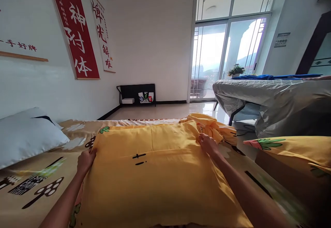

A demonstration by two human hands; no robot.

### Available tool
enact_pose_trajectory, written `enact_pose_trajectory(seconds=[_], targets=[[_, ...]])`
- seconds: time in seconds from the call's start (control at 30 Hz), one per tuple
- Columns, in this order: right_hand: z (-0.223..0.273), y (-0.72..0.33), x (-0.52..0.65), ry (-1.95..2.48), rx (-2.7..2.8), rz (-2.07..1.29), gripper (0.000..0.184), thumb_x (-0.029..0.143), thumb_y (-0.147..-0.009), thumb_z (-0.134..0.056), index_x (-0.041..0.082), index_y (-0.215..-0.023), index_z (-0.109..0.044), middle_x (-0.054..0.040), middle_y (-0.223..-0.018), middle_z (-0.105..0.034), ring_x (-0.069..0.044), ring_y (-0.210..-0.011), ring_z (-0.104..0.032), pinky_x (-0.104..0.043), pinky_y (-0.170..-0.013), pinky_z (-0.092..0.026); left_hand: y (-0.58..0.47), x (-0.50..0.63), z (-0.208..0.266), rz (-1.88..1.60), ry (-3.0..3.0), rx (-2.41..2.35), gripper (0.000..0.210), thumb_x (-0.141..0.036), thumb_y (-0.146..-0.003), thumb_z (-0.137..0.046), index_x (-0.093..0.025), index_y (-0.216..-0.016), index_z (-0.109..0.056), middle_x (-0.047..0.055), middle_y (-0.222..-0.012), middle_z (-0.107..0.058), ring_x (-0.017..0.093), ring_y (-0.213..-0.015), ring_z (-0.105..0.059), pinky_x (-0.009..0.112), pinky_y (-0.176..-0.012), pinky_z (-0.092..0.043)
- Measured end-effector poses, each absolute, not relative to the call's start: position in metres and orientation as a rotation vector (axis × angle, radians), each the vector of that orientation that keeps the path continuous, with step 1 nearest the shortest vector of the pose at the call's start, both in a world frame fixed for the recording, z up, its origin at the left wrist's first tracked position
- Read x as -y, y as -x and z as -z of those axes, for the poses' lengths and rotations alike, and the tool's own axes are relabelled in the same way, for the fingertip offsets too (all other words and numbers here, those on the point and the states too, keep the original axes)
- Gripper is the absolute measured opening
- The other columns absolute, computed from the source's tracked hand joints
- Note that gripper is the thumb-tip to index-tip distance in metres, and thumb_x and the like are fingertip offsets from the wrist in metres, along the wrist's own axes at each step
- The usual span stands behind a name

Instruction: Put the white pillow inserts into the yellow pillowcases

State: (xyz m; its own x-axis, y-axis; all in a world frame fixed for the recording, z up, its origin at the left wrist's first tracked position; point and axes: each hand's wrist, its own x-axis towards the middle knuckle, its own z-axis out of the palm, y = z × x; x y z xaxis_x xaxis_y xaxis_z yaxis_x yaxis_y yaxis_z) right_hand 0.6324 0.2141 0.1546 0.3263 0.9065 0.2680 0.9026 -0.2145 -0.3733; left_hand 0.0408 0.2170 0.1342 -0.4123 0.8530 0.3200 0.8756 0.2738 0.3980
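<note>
In front of me on the bed lies a pillow in a yellow pillowcase [155, 183], with a fold across its upper part and small black and green prints. My left hand [87, 159] is closed on its left edge, fingers curled round the fabric. At the upper right edge, my right hand [207, 144] pinches the pillowcase cloth. Just beyond the right hand sits a crumpled yellow cloth [219, 128] with dark marks. The pillow's near edge runs to the bottom of the view.
A patterned tan bedsheet [33, 200] spreads beneath. At left rests a white pillow [31, 135]; at right, another yellow piece of bedding [297, 148]. Beyond stand a plastic-covered table [258, 90], a potted plant [236, 70] and a low black stand [137, 92].
</note>
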Motion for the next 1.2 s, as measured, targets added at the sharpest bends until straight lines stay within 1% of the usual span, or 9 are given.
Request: enact_pose_trajectory(seconds=[0.07, 0.13, 0.2, 0.27, 0.4, 0.5, 0.7, 0.97, 1.2], targets=[[-0.144, -0.603, -0.204, 2.088, 1.682, -0.037, 0.047, 0.037, -0.095, -0.033, 0.017, -0.134, -0.052, -0.0168, -0.125, -0.062, -0.03, -0.115, -0.058, -0.044, -0.094, -0.041, -0.043, -0.212, -0.13, 0.825, 1.639, 2.504, 0.049, -0.044, -0.086, -0.031, -0.014, -0.096, -0.068, 0.017, -0.089, -0.073, 0.034, -0.083, -0.068, 0.037, -0.064, -0.05], [-0.134, -0.568, -0.191, 1.956, 1.871, -0.089, 0.054, 0.046, -0.095, -0.037, 0.025, -0.144, -0.04, -0.0109, -0.144, -0.047, -0.027, -0.132, -0.043, -0.046, -0.104, -0.034, -0.061, -0.208, -0.131, 0.89, 1.698, 2.406, 0.043, -0.037, -0.084, -0.035, -0.015, -0.107, -0.064, 0.014, -0.106, -0.071, 0.03, -0.097, -0.066, 0.036, -0.077, -0.051], [-0.131, -0.533, -0.179, 1.759, 2.098, -0.173, 0.058, 0.053, -0.095, -0.032, 0.027, -0.147, -0.034, -0.0084, -0.153, -0.034, -0.026, -0.142, -0.026, -0.049, -0.11, -0.026, -0.098, -0.202, -0.139, 0.962, 1.892, 2.167, 0.046, -0.035, -0.084, -0.038, -0.013, -0.119, -0.059, 0.014, -0.124, -0.064, 0.026, -0.115, -0.059, 0.035, -0.096, -0.046], [-0.136, -0.505, -0.174, 1.626, 2.196, -0.21, 0.059, 0.054, -0.097, -0.026, 0.024, -0.148, -0.034, -0.0094, -0.154, -0.031, -0.025, -0.144, -0.02, -0.05, -0.112, -0.021, -0.147, -0.195, -0.15, 0.911, 2.22, 1.898, 0.052, -0.039, -0.088, -0.037, -0.011, -0.128, -0.054, 0.013, -0.137, -0.055, 0.023, -0.128, -0.05, 0.035, -0.108, -0.037], [-0.145, -0.482, -0.182, 1.51, 2.259, -0.208, 0.058, 0.053, -0.097, -0.027, 0.023, -0.146, -0.038, -0.0099, -0.152, -0.034, -0.024, -0.143, -0.024, -0.047, -0.113, -0.022, -0.236, -0.185, -0.163, 0.531, 2.711, 1.57, 0.056, -0.052, -0.095, -0.031, -0.024, -0.143, -0.042, 0.005, -0.151, -0.038, 0.021, -0.141, -0.032, 0.042, -0.114, -0.029], [-0.129, -0.488, -0.188, 1.503, 2.304, -0.156, 0.057, 0.054, -0.097, -0.029, 0.025, -0.145, -0.039, -0.0076, -0.152, -0.034, -0.022, -0.143, -0.025, -0.046, -0.114, -0.022, -0.262, -0.188, -0.148, 0.399, 2.776, 1.519, 0.055, -0.051, -0.097, -0.027, -0.026, -0.145, -0.038, 0.005, -0.153, -0.033, 0.021, -0.142, -0.029, 0.047, -0.116, -0.023], [-0.084, -0.505, -0.18, 1.664, 2.21, 0.064, 0.058, 0.054, -0.097, -0.033, 0.026, -0.147, -0.034, -0.0048, -0.154, -0.029, -0.021, -0.143, -0.025, -0.046, -0.115, -0.022, -0.257, -0.192, -0.097, 0.459, 2.708, 1.454, 0.054, -0.047, -0.099, -0.027, -0.028, -0.149, -0.029, 0.003, -0.155, -0.029, 0.019, -0.143, -0.027, 0.044, -0.117, -0.023], [-0.077, -0.507, -0.175, 1.652, 2.176, 0.148, 0.058, 0.053, -0.097, -0.032, 0.025, -0.147, -0.033, -0.0035, -0.154, -0.029, -0.021, -0.142, -0.026, -0.045, -0.114, -0.025, -0.257, -0.182, -0.097, 0.493, 2.632, 1.45, 0.053, -0.047, -0.098, -0.03, -0.029, -0.148, -0.029, 0.002, -0.155, -0.029, 0.02, -0.142, -0.029, 0.045, -0.115, -0.025], [-0.049, -0.536, -0.167, 1.658, 2.091, 0.216, 0.057, 0.05, -0.098, -0.029, 0.025, -0.148, -0.031, -0.0047, -0.154, -0.03, -0.021, -0.141, -0.028, -0.044, -0.113, -0.028, -0.218, -0.168, -0.082, 0.632, 2.361, 1.632, 0.052, -0.043, -0.098, -0.031, -0.026, -0.147, -0.033, 0.003, -0.154, -0.033, 0.021, -0.143, -0.028, 0.045, -0.116, -0.023]])
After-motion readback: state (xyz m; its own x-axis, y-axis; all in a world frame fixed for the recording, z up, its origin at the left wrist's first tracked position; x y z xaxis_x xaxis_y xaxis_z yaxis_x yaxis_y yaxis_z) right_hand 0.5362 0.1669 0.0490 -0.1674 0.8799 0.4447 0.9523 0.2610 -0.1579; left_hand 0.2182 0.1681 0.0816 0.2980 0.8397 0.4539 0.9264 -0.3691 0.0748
